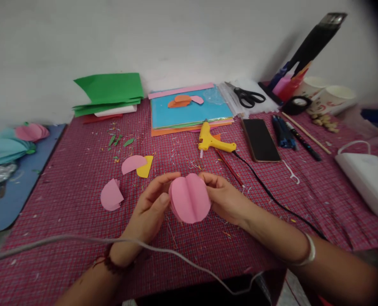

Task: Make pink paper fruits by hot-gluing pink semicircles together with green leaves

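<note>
A pink folded-paper ball (190,199), made of layered rounded pieces with a crease down its middle, is held up over the table's front part. My left hand (153,208) grips its left edge, thumb in front and fingers behind. On the opposite edge my right hand (224,196) grips it too, its fingertips partly hidden behind the paper. Left of my hands lie a folded pink paper piece (111,196), a pink half-round (133,163) and a yellow paper scrap (146,166). Beyond the ball rests a yellow glue gun (212,139).
Green paper sheets (112,91) and a blue paper pack (189,110) lie by the wall. At right are scissors (248,97), a phone (260,140), paper cups (334,100) and a white device (367,180). A pale cable (163,248) crosses in front. Paper pumpkins (32,132) sit at left.
</note>
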`<state>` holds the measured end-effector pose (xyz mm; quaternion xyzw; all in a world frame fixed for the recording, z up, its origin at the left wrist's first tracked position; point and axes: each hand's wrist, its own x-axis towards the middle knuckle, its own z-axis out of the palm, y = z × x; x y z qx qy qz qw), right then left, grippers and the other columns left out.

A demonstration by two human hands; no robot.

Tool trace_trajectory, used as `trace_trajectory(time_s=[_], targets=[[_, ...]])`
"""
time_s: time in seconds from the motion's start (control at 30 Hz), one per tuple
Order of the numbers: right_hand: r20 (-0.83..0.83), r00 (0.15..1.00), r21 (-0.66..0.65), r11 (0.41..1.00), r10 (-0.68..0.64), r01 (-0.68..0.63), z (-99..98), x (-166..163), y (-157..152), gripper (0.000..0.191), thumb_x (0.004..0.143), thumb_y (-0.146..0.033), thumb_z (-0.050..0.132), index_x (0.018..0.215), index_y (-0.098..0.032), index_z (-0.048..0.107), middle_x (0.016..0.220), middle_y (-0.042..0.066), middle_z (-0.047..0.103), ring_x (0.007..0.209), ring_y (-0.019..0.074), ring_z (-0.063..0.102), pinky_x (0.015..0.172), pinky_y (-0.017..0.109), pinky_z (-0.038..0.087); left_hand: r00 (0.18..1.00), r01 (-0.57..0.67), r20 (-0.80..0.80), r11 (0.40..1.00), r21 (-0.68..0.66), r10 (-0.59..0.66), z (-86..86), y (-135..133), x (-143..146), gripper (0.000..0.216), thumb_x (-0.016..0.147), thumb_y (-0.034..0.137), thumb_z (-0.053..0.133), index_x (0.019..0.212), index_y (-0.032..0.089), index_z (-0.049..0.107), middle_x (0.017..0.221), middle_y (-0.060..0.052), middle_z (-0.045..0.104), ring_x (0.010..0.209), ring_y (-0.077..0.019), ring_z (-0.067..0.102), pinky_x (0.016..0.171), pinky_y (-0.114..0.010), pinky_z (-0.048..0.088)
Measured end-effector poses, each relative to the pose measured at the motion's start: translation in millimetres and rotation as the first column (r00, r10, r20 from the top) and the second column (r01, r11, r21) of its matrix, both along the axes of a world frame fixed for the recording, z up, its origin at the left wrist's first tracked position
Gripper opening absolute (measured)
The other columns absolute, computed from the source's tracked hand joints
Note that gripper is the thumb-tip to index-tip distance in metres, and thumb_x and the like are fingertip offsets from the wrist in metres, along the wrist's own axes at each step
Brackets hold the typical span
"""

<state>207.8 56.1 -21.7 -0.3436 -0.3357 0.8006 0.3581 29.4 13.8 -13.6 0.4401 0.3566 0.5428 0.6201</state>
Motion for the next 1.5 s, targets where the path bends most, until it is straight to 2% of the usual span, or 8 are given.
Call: trace_trajectory(time_s=[0.23, 0.47, 0.6, 0.77, 0.97, 1.2, 1.3, 1.5], targets=[[0.079, 0.997, -0.006, 1.0, 0.021, -0.02, -0.1, 0.1, -2.5, 0.034, 0.065, -0.036, 0.08, 0.066, -0.017, 0.052, 0.062, -0.005, 0.048, 0.054, 0.0071, 0.038, 0.053, 0.024, 0.029, 0.994, 0.021, -0.104, 1.0, -0.015, -0.022, 4.4, -1.6, -2.3, 0.03, 0.086, 0.025, 0.064, 0.115, 0.032, 0.064, 0.109, -0.002, 0.067, 0.096, -0.013, 0.062, 0.082, -0.023, 0.051], [0.073, 0.997, -0.038, 0.999, 0.034, -0.031, -1.6, -5.1, -4.9, 0.029, 0.061, -0.028, 0.082, 0.064, -0.017, 0.054, 0.059, -0.006, 0.053, 0.05, 0.0056, 0.039, 0.051, 0.022, 0.031, 0.994, 0.074, -0.085, 0.997, -0.014, -0.075, 7.5, -1.9, 0.6, 0.026, 0.084, 0.026, 0.065, 0.111, 0.027, 0.064, 0.083, 0.0, 0.065, 0.066, -0.0098, 0.06, 0.057, -0.02, 0.05], [0.088, 0.996, -0.026, 0.999, 0.026, -0.024, -0.2, -5.1, -3.6, 0.029, 0.059, -0.027, 0.081, 0.065, -0.016, 0.056, 0.062, -0.005, 0.057, 0.053, 0.0067, 0.045, 0.053, 0.022, 0.034, 0.994, 0.106, -0.028, 0.994, 0.006, -0.106, -1.0, -2.2, -3.0, 0.02, 0.087, 0.033, 0.06, 0.104, 0.023, 0.063, 0.076, 0.0, 0.059, 0.062, -0.0094, 0.057, 0.056, -0.021, 0.05], [0.195, 0.981, 0.144, 0.989, -0.012, -0.017, 2.1, 0.4, -0.6, 0.03, 0.066, -0.03, 0.076, 0.064, -0.018, 0.049, 0.061, -0.007, 0.047, 0.052, 0.0064, 0.037, 0.051, 0.023, 0.03, 0.998, 0.063, -0.025, 0.997, -0.05, -0.064, -3.3, -1.5, -6.6, 0.019, 0.084, 0.039, 0.063, 0.089, 0.02, 0.061, 0.068, 0.002, 0.056, 0.058, -0.0083, 0.052, 0.053, -0.019, 0.045], [0.354, 0.934, 0.388, 0.917, -0.054, -0.094, 3.5, 6.2, 3.2, 0.031, 0.077, -0.032, 0.064, 0.063, -0.02, 0.04, 0.059, -0.007, 0.038, 0.054, 0.0079, 0.033, 0.05, 0.024, 0.028, 0.99, -0.103, -0.115, 0.98, -0.168, 0.085, 2.7, 2.4, -2.1, 0.02, 0.075, 0.022, 0.072, 0.078, 0.02, 0.052, 0.067, 0.006, 0.052, 0.055, -0.0063, 0.047, 0.05, -0.016, 0.039], [0.362, 0.932, 0.404, 0.906, -0.028, -0.13, 7.8, 4.4, 1.3, 0.03, 0.079, -0.036, 0.06, 0.065, -0.021, 0.039, 0.06, -0.006, 0.039, 0.054, 0.0086, 0.034, 0.05, 0.024, 0.029, 0.891, 0.004, -0.452, 0.995, 0.098, 0.041, 14.5, 3.4, 0.5, 0.012, 0.079, 0.016, 0.059, 0.068, 0.018, 0.063, 0.067, 0.001, 0.054, 0.064, -0.0115, 0.048, 0.061, -0.025, 0.043], [0.368, 0.928, 0.421, 0.9, -0.052, -0.116, 8.9, 4.0, 0.8, 0.03, 0.079, -0.035, 0.061, 0.064, -0.021, 0.039, 0.06, -0.006, 0.039, 0.054, 0.0083, 0.034, 0.049, 0.024, 0.028, 0.85, 0.081, -0.526, 0.993, 0.088, -0.023, 16.9, 3.2, 0.0, 0.016, 0.081, 0.018, 0.057, 0.071, 0.019, 0.069, 0.073, -0.002, 0.059, 0.07, -0.0144, 0.052, 0.066, -0.028, 0.045], [0.362, 0.929, 0.431, 0.897, -0.071, -0.1, 9.9, 5.1, 0.0, 0.028, 0.08, -0.034, 0.061, 0.065, -0.021, 0.04, 0.06, -0.006, 0.038, 0.053, 0.0081, 0.034, 0.047, 0.023, 0.028, 0.935, 0.102, -0.34, 0.995, -0.023, -0.104, 0.6, -0.7, -6.7, 0.028, 0.09, 0.039, 0.051, 0.095, 0.02, 0.071, 0.079, -0.004, 0.063, 0.073, -0.0172, 0.054, 0.069, -0.03, 0.045]])
